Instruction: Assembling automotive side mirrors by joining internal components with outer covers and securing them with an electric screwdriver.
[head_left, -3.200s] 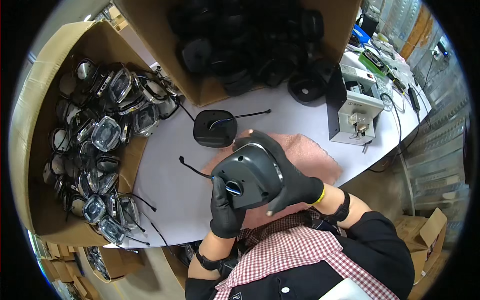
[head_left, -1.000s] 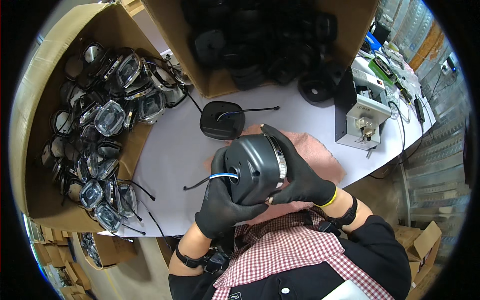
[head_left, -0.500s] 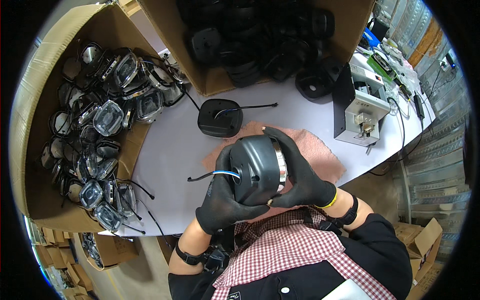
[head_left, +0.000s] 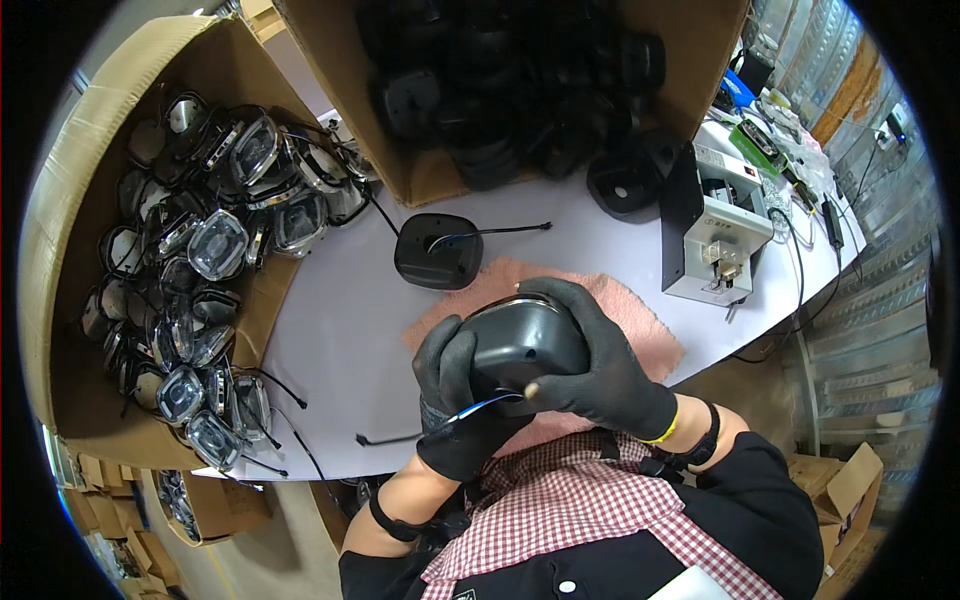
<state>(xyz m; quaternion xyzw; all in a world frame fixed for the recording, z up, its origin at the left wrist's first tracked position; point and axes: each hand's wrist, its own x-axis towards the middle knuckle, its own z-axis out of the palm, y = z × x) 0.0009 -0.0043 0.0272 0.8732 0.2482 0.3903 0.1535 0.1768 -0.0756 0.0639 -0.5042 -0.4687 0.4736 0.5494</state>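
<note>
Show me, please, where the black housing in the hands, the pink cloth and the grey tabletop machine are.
black housing (head_left: 525,345), head view, its smooth back
pink cloth (head_left: 650,335), head view, bare right part
grey tabletop machine (head_left: 725,225), head view, top face

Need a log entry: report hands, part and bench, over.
Left hand and right hand, both gloved, clamped on dark lamp housing above pink cloth. Blue-white wire hangs from housing. Second housing lies apart on table.
</note>
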